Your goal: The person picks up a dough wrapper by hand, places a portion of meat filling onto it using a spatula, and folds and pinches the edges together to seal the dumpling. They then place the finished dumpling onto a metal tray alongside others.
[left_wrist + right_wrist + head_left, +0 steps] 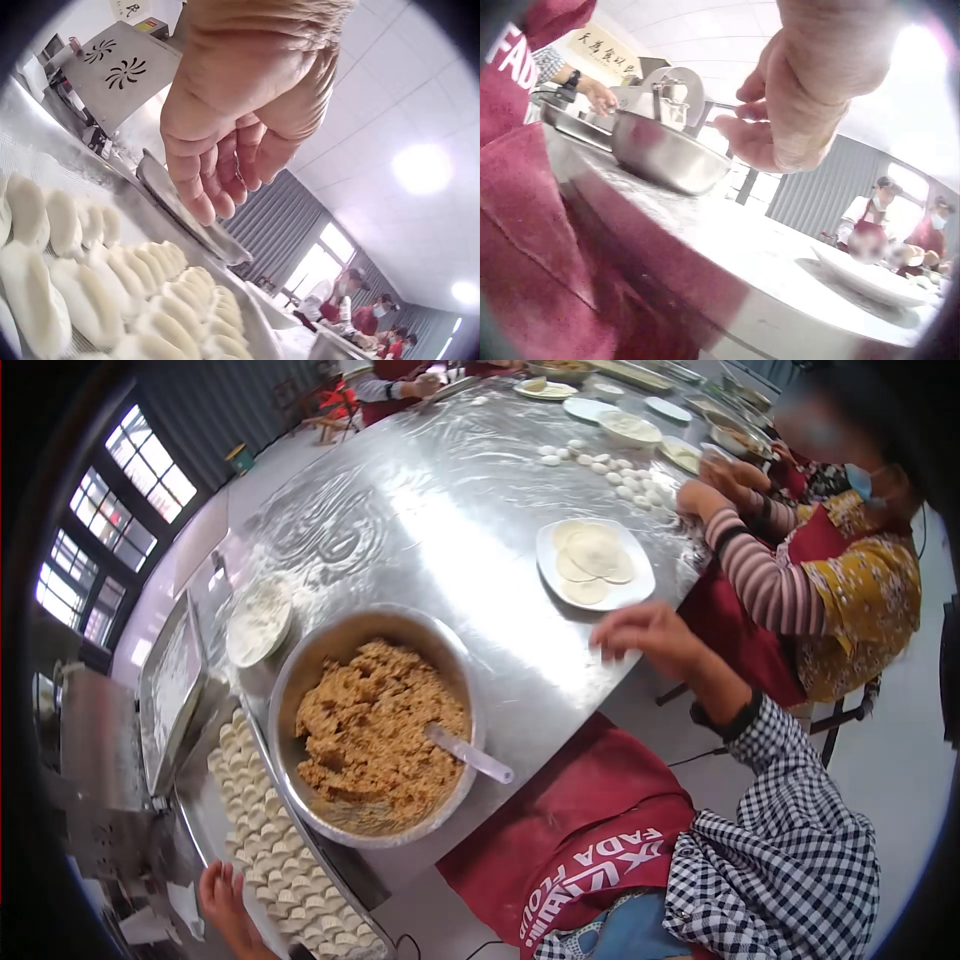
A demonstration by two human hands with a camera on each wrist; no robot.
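Observation:
My left hand is beside a metal tray of dumplings set in rows. In the left wrist view that hand hangs above the dumplings, its fingers loosely bent. My right hand is over the table's near edge, just below a white square plate with round dough wrappers. Seen from the right wrist, this hand has loosely bent fingers and nothing in them. Between the two hands a large steel bowl holds brown filling, with a pale-handled utensil stuck in it.
A bowl of flour and a floured tray lie left of the filling. Dough pieces sit farther across the steel table. At the right, another person works with both hands near them. Several plates line the far side.

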